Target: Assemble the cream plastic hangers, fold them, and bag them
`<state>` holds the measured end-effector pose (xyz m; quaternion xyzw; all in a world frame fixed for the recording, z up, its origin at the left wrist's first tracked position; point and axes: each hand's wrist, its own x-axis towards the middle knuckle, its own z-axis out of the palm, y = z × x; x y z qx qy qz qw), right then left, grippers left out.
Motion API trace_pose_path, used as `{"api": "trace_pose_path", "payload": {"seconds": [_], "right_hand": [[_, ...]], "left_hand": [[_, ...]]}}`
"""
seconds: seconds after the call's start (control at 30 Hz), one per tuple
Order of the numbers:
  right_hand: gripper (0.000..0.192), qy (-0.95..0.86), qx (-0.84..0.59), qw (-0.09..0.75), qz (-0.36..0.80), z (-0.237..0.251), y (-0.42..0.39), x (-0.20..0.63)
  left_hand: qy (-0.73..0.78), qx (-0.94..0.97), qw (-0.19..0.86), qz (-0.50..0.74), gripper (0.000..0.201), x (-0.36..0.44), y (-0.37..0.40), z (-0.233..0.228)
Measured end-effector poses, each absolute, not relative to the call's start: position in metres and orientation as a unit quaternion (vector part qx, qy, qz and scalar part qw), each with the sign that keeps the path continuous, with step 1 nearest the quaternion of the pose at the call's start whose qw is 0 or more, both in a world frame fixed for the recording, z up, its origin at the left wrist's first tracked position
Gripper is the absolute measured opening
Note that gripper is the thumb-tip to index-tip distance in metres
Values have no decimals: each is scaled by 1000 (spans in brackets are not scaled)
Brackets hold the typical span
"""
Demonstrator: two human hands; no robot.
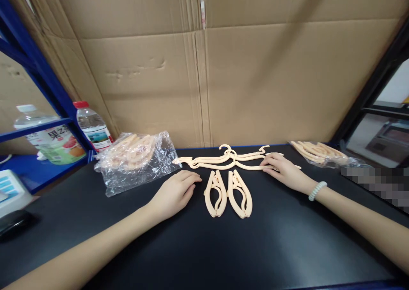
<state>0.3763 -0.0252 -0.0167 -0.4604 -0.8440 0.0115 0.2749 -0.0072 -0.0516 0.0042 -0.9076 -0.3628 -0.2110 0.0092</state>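
Note:
Cream plastic folding clothes hangers (214,166) lie spread out and overlapping across the back of the black table. My right hand (281,170) is at their right side, with thumb and fingertips closed on the arm of the front hanger. Resting on the tabletop is my left hand (177,192), its fingers loosely curved and nothing visible in them. Just right of that hand lies a folded hanger (208,198), and beside it a second folded hanger (248,198), both with narrow ends toward the back.
A clear plastic bag of hangers (137,158) lies back left, another bagged bundle (316,151) back right. Behind the black table (223,256) stands a cardboard wall (271,81). Bottles, including a red-capped bottle (94,128), stand by the blue frame (65,87). A black mouse-like object (14,222) sits left.

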Motion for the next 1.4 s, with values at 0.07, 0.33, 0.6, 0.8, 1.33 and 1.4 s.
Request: {"api": "trace_pose_path", "payload": {"seconds": [0.07, 0.33, 0.6, 0.8, 1.33, 1.4], "right_hand": [[21, -845, -457, 278, 9, -15, -26, 375], [15, -801, -499, 329, -9, -5, -33, 372], [21, -742, -524, 411, -77, 21, -53, 372], [20, -769, -481, 418, -59, 23, -70, 356], [33, -849, -403, 287, -185, 21, -85, 341], [24, -830, -428, 263, -242, 24, -86, 343]], "left_hand": [[-362, -907, 4, -216, 30, -6, -52, 4], [-381, -890, -65, -243, 28, 0, -58, 7], [-456, -788, -259, -321, 30, 1, -59, 7], [-453, -692, -383, -412, 54, 8, -66, 8], [-439, -784, -201, -390, 30, 17, -82, 17], [-443, -775, -203, -403, 30, 17, -82, 16]]}}
